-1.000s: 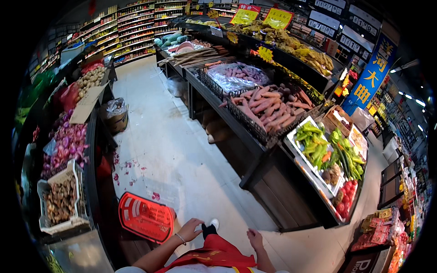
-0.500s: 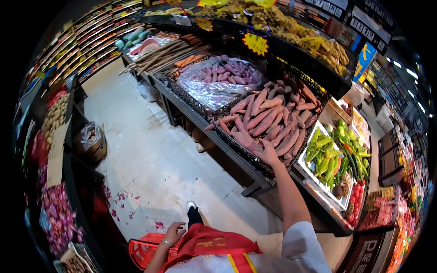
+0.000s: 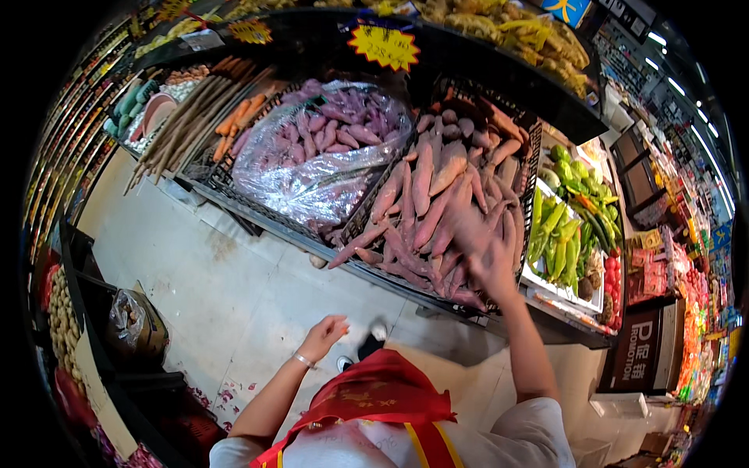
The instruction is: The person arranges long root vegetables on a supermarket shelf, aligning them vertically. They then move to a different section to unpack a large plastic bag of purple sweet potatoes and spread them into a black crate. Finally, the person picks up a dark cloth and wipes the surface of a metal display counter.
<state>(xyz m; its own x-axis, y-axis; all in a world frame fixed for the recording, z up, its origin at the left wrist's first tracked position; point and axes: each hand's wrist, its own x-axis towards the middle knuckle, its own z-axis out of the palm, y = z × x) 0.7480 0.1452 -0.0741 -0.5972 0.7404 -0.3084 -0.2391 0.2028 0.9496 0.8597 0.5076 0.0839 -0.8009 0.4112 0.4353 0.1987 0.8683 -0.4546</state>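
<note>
Reddish, long sweet potatoes point(image 3: 425, 179) fill a black plastic crate point(image 3: 535, 148) on the display stand. Over the right part of this pile, close to its front, is my right hand point(image 3: 490, 261). Motion smears its fingers, so I cannot make out whether it grips a sweet potato. My left hand point(image 3: 324, 339) hangs in the air above the floor, short of the stand, its fingers loosely bent and nothing visible held in them. Left of the reddish pile, purple sweet potatoes point(image 3: 343, 129) lie in a clear plastic bag point(image 3: 289, 183).
Green peppers point(image 3: 558, 242) fill a white tray to the right. Carrots point(image 3: 238, 121) and long brown roots point(image 3: 191, 117) lie at the left of the stand. Ginger point(image 3: 538, 47) sits on the upper shelf. A cardboard box point(image 3: 140, 327) stands on the tiled floor point(image 3: 234, 273) at left.
The view has shifted, and the stand appears further left. My right hand has left the front edge sweet potatoes and blurs over the pile. My left hand has risen forward from my side.
</note>
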